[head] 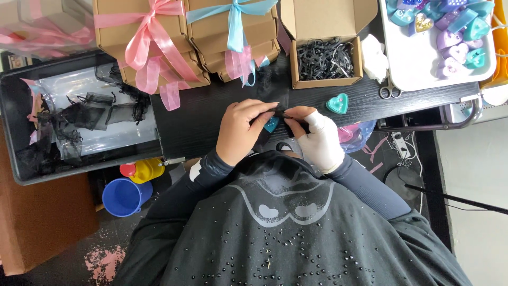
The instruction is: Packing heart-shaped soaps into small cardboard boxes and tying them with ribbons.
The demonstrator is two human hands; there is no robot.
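SURFACE: dark wood-grain tabletop [206,119], evenly lit | LEFT: shallow black plastic tray [10,153] just beside the table | FLOOR: dark, with a pink-speckled patch [106,262] | UNDER TABLE: round blue plastic bucket [124,197] near a brown cardboard carton [37,222] | RIGHT: pale grey floor area [476,175] crossed by a thin black rod [455,200]

Bare left hand [244,130] and white-gloved right hand [317,139] meet over the dark wooden table [206,114], pinching a small black mesh pouch [279,112] with a teal heart-shaped piece [271,124] | another teal heart-shaped piece [337,104] just right | open cardboard box of black shredded filler [324,58] behind | ribbon-tied cardboard boxes [159,42] left.
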